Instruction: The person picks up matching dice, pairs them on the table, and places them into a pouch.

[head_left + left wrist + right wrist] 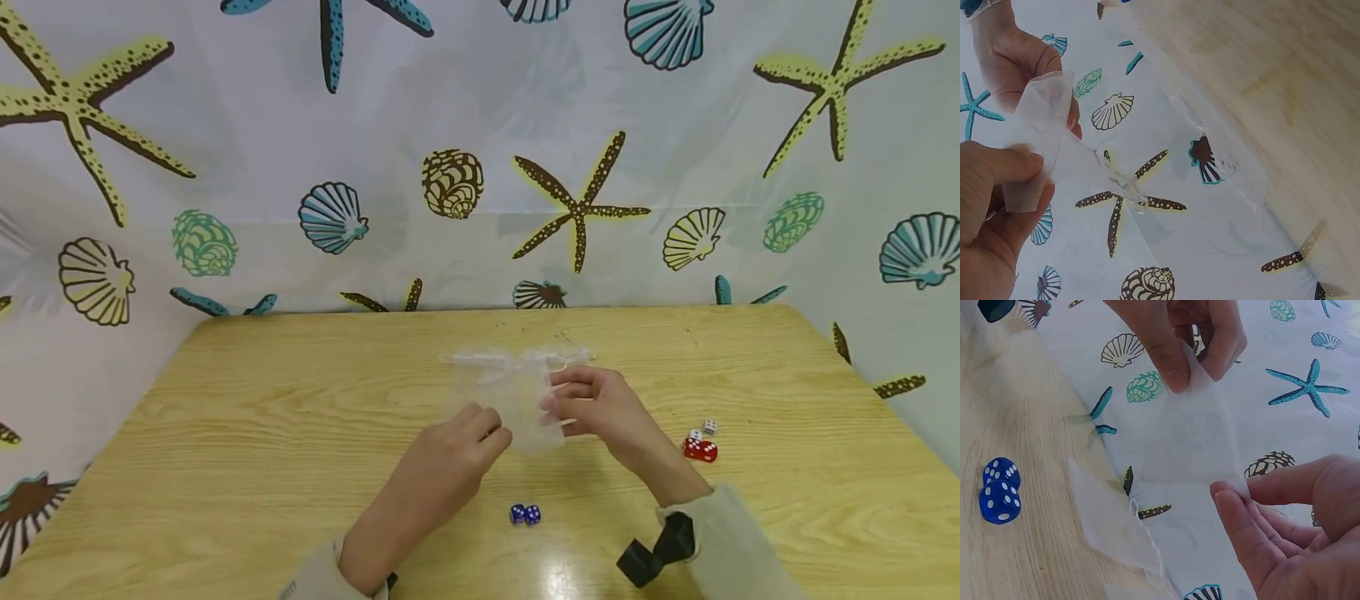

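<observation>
A sheer white drawstring pouch (517,408) is held up above the middle of the table, its cord ends sticking out to both sides at the top. My left hand (453,454) pinches its lower left part between thumb and fingers; the left wrist view shows the thumb lying on the thin fabric (1025,190). At the pouch's right edge, my right hand (600,408) pinches the cloth with thumb and fingertips, as the right wrist view also shows. Two blue dice (525,514) lie side by side on the table in front of the pouch.
To the right of my right forearm, red dice (700,450) and small white dice (709,427) sit close together on the wooden table (300,400). A white cloth (390,233) printed with shells and starfish hangs behind the table and along its sides.
</observation>
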`<state>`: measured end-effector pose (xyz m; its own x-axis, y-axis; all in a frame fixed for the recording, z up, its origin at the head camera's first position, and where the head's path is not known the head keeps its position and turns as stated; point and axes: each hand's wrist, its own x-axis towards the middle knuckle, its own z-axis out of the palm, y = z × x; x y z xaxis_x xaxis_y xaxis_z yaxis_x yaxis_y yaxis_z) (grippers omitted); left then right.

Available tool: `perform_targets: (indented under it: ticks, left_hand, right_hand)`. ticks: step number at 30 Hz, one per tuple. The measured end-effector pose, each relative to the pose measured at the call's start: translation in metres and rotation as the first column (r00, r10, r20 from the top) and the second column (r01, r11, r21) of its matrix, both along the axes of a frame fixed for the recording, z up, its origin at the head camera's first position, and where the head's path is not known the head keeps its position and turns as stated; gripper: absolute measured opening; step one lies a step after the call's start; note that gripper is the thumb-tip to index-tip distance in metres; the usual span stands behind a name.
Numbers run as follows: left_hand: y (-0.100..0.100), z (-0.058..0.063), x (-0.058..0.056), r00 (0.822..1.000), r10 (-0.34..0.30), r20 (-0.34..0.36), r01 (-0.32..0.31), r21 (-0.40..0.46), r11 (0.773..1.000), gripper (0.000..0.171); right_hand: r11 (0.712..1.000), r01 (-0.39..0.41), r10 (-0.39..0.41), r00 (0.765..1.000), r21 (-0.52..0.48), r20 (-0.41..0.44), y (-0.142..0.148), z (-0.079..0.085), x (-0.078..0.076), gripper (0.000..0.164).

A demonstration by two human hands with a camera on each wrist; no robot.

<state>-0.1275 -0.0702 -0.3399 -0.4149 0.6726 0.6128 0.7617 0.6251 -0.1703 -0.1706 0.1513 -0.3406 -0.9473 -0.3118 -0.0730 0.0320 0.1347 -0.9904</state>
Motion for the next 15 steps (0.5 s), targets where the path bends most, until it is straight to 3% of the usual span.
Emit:
perform_targets:
  ticks: [10,15]
  left_hand:
    - [0.0034,-0.002,0.0013,1.0,-0.013,0.026,0.013,0.01,1.0,0.019]
    - [0.0019,-0.0015,0.0026,0.993,-0.041,0.111,0.034,0.064,0.997,0.019]
  right_hand:
    - [0.999,0.052,-0.052,0.998,-0.003,-0.035,0.0003,0.0011,0.0001,0.038]
    - [0.997,0.075,-0.074,0.996,0.022,-0.048,0.0046,0.0026,-0.0021,0.037]
